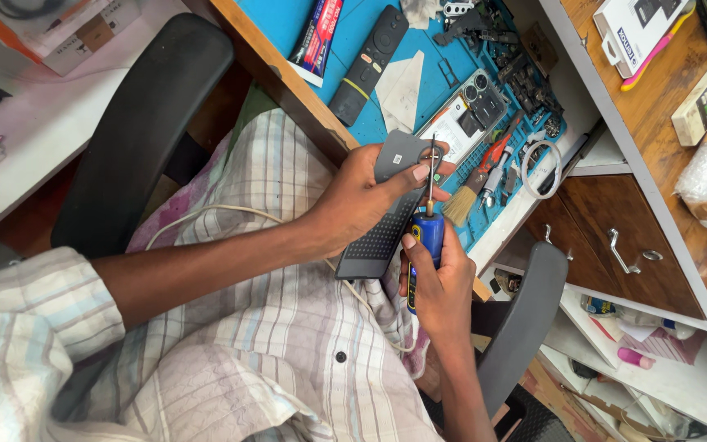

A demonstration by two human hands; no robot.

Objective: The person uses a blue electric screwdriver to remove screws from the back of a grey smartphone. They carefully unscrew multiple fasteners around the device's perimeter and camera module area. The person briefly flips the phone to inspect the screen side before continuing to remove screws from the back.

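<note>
Left hand [366,200] pinches the grey device panel [392,209], right hand [435,282] fisted round the blue screwdriver [428,233]. Tip's at a screw up top; next likely calls for steady turning

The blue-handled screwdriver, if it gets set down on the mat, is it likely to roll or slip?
The blue-handled screwdriver looks round-bodied, so it would probably roll on the blue mat. Its thin shaft likely makes it handle-heavy. The right hand wraps the handle, which seems easy to grip.

My wooden-edged bench [288,78] carries a blue mat [353,24]; on it, a black remote [368,64] at eleven o'clock, an opened phone [466,115], a brush [470,187] at three
</note>
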